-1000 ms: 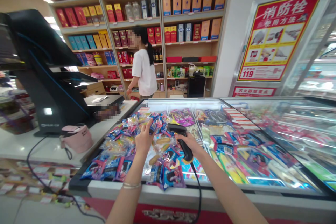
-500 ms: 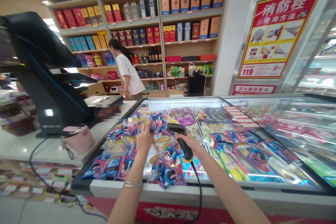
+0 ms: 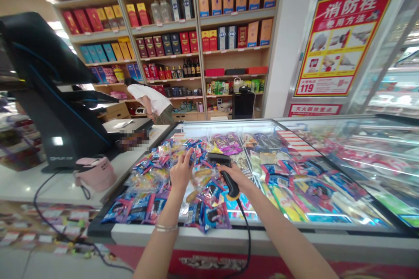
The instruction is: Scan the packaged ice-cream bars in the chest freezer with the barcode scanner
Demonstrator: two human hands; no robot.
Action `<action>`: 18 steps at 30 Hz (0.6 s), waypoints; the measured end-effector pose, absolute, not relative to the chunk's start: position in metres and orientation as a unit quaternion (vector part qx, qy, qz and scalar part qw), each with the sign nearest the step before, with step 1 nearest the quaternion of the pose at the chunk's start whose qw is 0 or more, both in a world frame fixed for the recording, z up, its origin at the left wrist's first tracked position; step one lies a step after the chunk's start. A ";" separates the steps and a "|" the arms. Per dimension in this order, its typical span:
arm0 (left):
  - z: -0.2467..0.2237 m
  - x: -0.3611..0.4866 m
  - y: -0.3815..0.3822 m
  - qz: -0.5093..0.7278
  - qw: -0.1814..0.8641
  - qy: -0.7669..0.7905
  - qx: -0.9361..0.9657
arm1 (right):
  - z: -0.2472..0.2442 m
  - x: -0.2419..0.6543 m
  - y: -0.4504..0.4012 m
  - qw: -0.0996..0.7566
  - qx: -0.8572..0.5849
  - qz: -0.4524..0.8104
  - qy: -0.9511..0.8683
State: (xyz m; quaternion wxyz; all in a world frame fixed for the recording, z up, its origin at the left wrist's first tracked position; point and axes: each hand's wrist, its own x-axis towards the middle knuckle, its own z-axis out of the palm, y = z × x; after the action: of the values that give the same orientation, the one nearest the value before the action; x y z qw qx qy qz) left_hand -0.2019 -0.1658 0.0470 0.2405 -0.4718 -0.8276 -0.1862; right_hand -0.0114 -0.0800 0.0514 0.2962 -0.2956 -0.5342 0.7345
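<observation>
My right hand (image 3: 233, 175) is wrapped round the handle of a black corded barcode scanner (image 3: 220, 158), whose head points left. Left of it, my left hand (image 3: 182, 171) is raised over the pile, its fingers closed on a small blue packet (image 3: 193, 157) in front of the scanner head. Both hands are above a heap of small blue, pink and clear snack packets (image 3: 140, 206) on the glass top of a freezer (image 3: 288, 235). The scanner's cable (image 3: 249, 231) hangs over the front edge.
A dark checkout terminal (image 3: 65, 109) and a pink cup bag (image 3: 95, 174) stand on the left counter (image 3: 19, 185). Behind the freezer, a person in a white shirt (image 3: 152, 98) bends near shelves of boxes (image 3: 229, 54). More packets lie inside the freezer.
The person at the back has bent lower and moved slightly left. My hands and the scanner hold nearly the same place, and the view has shifted slightly.
</observation>
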 end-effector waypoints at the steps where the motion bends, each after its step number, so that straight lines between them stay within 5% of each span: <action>1: 0.047 -0.200 -0.165 -0.174 0.245 -0.823 -0.482 | 0.052 -0.012 -0.080 0.297 -0.303 0.731 -0.534; 18: 0.039 -0.199 -0.162 -0.205 0.297 -0.802 -0.476 | 0.059 -0.008 -0.085 0.287 -0.329 0.725 -0.533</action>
State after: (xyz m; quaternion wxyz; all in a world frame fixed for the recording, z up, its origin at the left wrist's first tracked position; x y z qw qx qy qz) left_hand -0.1994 -0.1622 0.0387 0.2971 -0.4763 -0.8019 -0.2047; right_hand -0.0079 -0.0850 0.0586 0.2867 -0.3286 -0.5330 0.7251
